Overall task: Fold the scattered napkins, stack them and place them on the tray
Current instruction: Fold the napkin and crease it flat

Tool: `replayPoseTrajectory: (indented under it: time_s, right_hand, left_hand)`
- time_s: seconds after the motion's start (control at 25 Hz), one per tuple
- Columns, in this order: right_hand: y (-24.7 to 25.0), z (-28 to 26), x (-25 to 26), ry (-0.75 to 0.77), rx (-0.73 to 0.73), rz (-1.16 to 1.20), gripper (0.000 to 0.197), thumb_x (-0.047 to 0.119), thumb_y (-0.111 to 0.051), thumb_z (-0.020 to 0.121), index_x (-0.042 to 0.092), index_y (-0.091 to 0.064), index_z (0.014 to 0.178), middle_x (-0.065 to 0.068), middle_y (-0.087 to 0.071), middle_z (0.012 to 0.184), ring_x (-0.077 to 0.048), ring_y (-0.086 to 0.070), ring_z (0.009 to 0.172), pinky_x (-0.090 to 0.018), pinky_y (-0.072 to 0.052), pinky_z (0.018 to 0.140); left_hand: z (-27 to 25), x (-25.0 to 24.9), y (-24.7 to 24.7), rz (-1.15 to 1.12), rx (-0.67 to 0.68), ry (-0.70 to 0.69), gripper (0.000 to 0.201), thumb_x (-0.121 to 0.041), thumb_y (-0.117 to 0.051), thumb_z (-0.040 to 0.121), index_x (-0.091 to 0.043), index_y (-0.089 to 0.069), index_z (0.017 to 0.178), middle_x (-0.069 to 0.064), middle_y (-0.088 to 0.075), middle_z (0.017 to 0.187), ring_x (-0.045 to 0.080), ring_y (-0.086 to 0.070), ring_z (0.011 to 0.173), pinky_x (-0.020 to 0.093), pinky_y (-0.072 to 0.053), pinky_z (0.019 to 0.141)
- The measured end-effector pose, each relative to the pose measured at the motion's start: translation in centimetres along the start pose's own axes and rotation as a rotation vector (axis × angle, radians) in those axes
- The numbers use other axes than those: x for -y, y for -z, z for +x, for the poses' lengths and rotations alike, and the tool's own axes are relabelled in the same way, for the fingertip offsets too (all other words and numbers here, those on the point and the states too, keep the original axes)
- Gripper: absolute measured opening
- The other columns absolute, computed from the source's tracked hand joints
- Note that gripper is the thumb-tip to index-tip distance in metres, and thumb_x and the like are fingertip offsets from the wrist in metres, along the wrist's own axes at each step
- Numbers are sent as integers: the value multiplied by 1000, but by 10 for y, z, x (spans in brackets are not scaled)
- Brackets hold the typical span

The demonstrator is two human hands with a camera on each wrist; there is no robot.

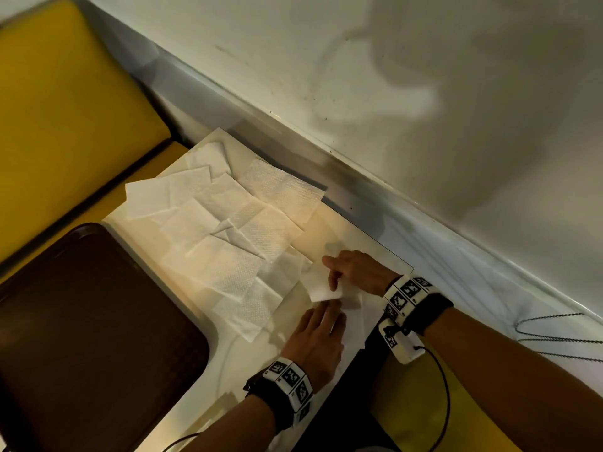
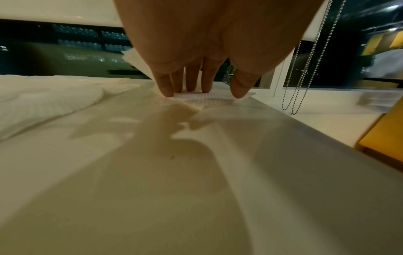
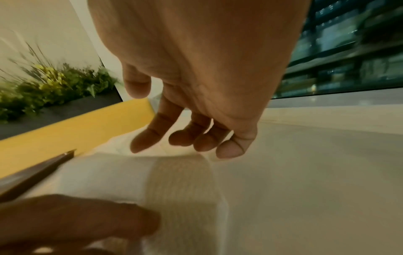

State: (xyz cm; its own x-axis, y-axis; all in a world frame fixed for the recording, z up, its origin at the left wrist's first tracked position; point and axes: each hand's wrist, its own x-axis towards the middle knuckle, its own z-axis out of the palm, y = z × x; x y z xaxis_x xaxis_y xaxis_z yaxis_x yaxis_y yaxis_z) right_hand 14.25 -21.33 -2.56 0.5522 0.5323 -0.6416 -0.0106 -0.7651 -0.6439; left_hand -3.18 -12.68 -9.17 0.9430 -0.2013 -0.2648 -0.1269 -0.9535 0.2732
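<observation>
Several white napkins point(image 1: 228, 230) lie spread and overlapping on the white table point(image 1: 248, 380), seen as a low heap point(image 2: 43, 98) in the left wrist view. A dark brown tray point(image 1: 81, 321) sits bare at the left. At the near right lies one small partly folded napkin point(image 1: 324, 290) point(image 2: 207, 101) point(image 3: 174, 181). My left hand point(image 1: 326, 313) point(image 2: 200, 89) presses its near part flat with straight fingers. My right hand point(image 1: 331, 272) point(image 3: 185, 143) is just beyond it, with loosely bent fingers over the raised fold, thumb touching the paper and gripping nothing.
A yellow seat point(image 1: 65, 109) stands beyond the tray, and another yellow surface point(image 1: 456, 419) lies under my right arm. A white sill and wall run along the table's far edge. Bead chains point(image 1: 554, 327) point(image 2: 305, 69) hang at the right. A cable point(image 1: 440, 386) trails from my right wrist.
</observation>
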Motion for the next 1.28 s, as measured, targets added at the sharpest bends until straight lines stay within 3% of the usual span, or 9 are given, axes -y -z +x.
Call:
replayPoseTrajectory:
  time_s: [0.16,0.24,0.36,0.56,0.72,0.84,0.96,1.04,1.28]
  right_hand:
    - [-10,-24,-20,157,-118,122,41,42,-43,97,12,-67,83,4,-68,88,-13,-62,91,-32,-44,89]
    - [-16,-16,-25,222,-186,-39,29,35,-43,98,14,-62,104,1,-61,116,-14,-57,108,-36,-44,97]
    - [-20,-1,-16,151,-102,-213,47,47,-31,99,22,-40,138,-3,-45,142,-22,-45,129,-45,-35,109]
    - [-16,0,-1,12,-35,-330,60,56,-16,97,17,-62,102,-9,-61,106,-28,-52,106,-47,-32,102]
    - [-16,-13,-7,125,-110,-240,60,62,-24,93,16,-56,71,-4,-62,82,-21,-57,88,-46,-41,98]
    - [-13,-36,-11,176,-62,1,68,66,-25,90,9,-62,84,-9,-65,83,-21,-61,80,-43,-49,86]
    - [-18,-58,-20,252,-60,44,39,60,-27,94,28,-49,104,-2,-66,91,-16,-62,82,-38,-52,77]
    - [-28,-67,-32,248,-18,59,29,50,-33,97,43,-39,124,3,-67,107,-12,-64,97,-29,-53,85]
    - [-67,-69,-66,332,-37,-417,84,76,-6,82,25,-54,128,7,-52,137,-9,-34,135,-27,-19,113]
  left_hand:
    - [-3,1,-4,-24,-4,4,60,-37,-51,90,-11,-37,142,11,-24,157,31,-25,144,49,-31,113]
    - [-4,-1,-3,-13,2,13,61,-38,-55,87,-11,-42,140,11,-31,154,32,-30,142,48,-37,110]
    - [-3,-2,-4,-18,-2,23,60,-38,-51,89,-10,-39,141,13,-30,154,35,-29,142,48,-34,112]
    - [-1,-1,1,-25,10,27,61,-38,-50,90,-11,-35,142,12,-30,152,37,-29,141,50,-29,114]
    - [-2,0,1,-42,7,21,65,-38,-51,89,-12,-30,146,10,-31,153,37,-32,139,52,-29,113]
    - [-5,1,0,-53,-13,23,62,-39,-49,89,-15,-33,143,7,-35,150,35,-38,136,53,-28,114]
    - [-10,2,5,-66,-2,62,63,-40,-52,86,-18,-36,143,7,-39,147,34,-43,133,51,-32,111]
    - [-16,3,9,-104,-19,63,58,-37,-49,89,-21,-35,143,7,-36,150,32,-38,136,50,-30,113]
    - [-36,21,32,-447,-280,390,39,-14,-44,93,-12,-43,132,7,-34,146,27,-40,133,38,-37,109]
